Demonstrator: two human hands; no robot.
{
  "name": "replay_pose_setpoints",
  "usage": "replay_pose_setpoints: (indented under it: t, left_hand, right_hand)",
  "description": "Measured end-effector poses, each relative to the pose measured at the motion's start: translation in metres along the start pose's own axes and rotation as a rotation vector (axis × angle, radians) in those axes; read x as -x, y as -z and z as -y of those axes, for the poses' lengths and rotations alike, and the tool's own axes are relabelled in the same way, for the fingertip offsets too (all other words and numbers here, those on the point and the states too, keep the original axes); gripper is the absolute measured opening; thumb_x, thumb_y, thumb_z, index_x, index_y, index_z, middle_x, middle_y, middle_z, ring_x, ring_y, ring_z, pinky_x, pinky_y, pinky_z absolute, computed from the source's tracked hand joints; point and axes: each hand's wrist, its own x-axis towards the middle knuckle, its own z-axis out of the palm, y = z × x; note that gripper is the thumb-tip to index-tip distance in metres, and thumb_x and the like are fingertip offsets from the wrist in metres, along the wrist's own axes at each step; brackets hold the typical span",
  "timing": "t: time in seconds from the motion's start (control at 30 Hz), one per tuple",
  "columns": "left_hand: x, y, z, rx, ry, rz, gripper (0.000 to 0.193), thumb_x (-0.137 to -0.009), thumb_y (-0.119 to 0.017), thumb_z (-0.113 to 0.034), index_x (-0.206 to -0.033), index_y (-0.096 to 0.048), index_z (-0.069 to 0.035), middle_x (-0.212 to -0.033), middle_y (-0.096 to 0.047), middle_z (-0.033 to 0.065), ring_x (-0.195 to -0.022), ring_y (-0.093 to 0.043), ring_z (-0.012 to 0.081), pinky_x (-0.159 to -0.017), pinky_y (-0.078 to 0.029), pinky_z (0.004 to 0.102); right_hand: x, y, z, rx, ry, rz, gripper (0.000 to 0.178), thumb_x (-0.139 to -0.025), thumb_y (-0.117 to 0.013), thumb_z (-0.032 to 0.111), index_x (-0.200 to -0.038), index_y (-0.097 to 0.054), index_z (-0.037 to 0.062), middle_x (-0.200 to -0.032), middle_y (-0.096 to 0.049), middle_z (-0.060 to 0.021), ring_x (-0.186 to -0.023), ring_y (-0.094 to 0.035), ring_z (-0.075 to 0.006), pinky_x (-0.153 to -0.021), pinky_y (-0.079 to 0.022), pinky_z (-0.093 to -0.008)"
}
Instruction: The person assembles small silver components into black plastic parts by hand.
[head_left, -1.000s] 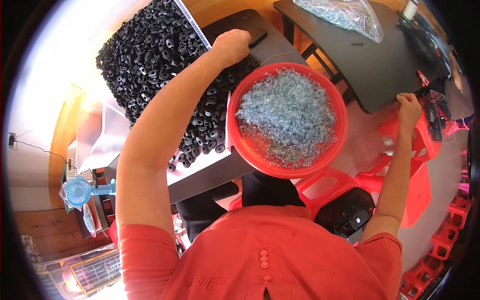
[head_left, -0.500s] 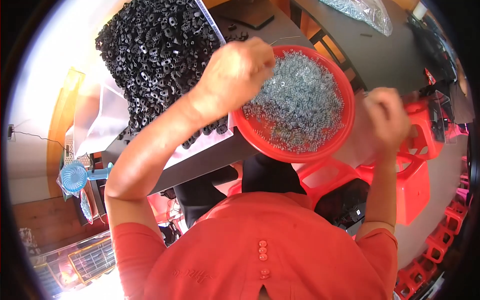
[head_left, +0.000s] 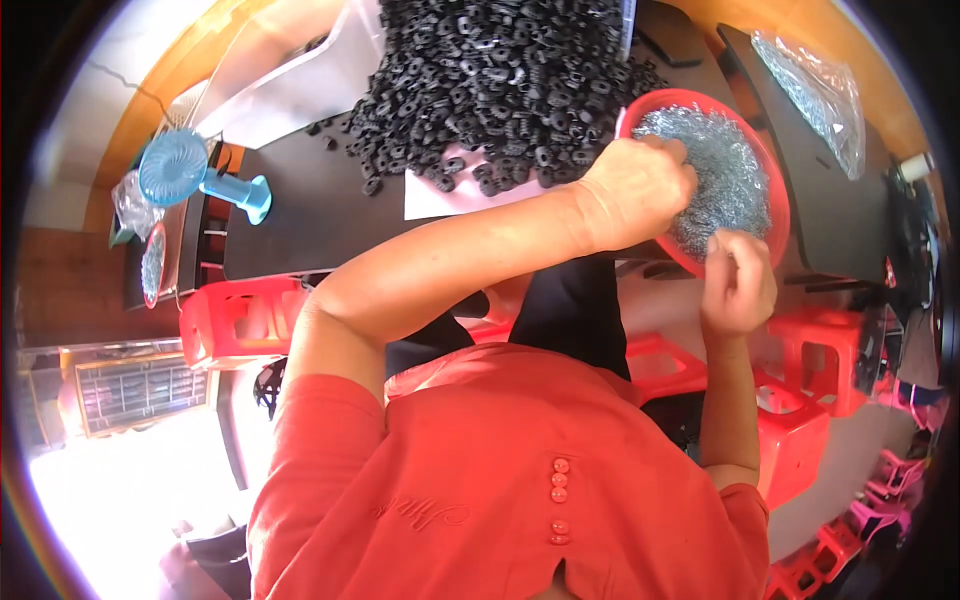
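Observation:
A round red basin (head_left: 778, 190) holds a heap of small silvery metal springs (head_left: 725, 165). My left hand (head_left: 645, 190) reaches across to the basin's left side, its fingers closed in a pinch over the springs; what they grip, if anything, is hidden. By the basin's near edge is my right hand (head_left: 738, 282), thumb and fingers curled together; anything between them is too small to make out. To the left, a large pile of small black plastic parts (head_left: 490, 90) spreads over the dark table (head_left: 300, 200) and a white sheet (head_left: 425, 198).
A blue desk fan (head_left: 175, 168) stands at the table's left end beside a white bin (head_left: 290, 85). A clear bag of springs (head_left: 815, 100) lies on another dark table at the right. Red stools (head_left: 795, 440) stand on the floor at right and left.
My view has turned, so the basin and black pile appear farther right. My right hand has come in from the right to the basin's near edge. My left hand remains over the basin's left side.

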Motion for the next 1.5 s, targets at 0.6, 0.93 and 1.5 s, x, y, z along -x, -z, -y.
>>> replay_pose_setpoints:
  t: [0.6,0.93,1.5]
  left_hand:
    - [0.172,0.118,-0.043,1.491,1.319,-0.027,0.019,-0.085,-0.072,-0.015,-0.089,-0.062,0.001,-0.073,-0.062,0.0046,-0.051,-0.051,0.0071,-0.039,-0.035,0.0199]
    - [0.199,0.143,-0.038,1.632,1.396,-0.416,0.015,-0.091,-0.067,-0.014,-0.086,-0.064,0.0,-0.068,-0.062,0.006,-0.054,-0.053,0.0109,-0.047,-0.04,0.0222]
    - [0.204,0.131,0.049,-0.254,0.65,-0.411,0.011,-0.073,-0.072,-0.006,-0.08,-0.063,-0.006,-0.082,-0.058,0.009,-0.079,-0.06,0.0306,-0.065,-0.05,0.0405]
  right_hand:
    - [-0.028,-0.073,0.138,-0.898,-0.079,0.519,0.025,-0.079,-0.06,-0.013,-0.101,-0.06,0.0001,-0.082,-0.063,-0.0112,-0.068,-0.065,-0.0222,-0.06,-0.05,-0.0307]
    - [-0.021,-0.118,0.163,-1.066,-0.379,0.505,0.013,-0.083,-0.069,-0.004,-0.092,-0.061,-0.0011,-0.085,-0.062,-0.0076,-0.077,-0.062,-0.0152,-0.069,-0.05,-0.0266]
    - [-0.042,-0.089,0.106,-0.523,-0.21,0.241,0.014,-0.083,-0.065,-0.008,-0.095,-0.061,-0.0025,-0.08,-0.059,-0.007,-0.07,-0.057,-0.0144,-0.064,-0.047,-0.0251]
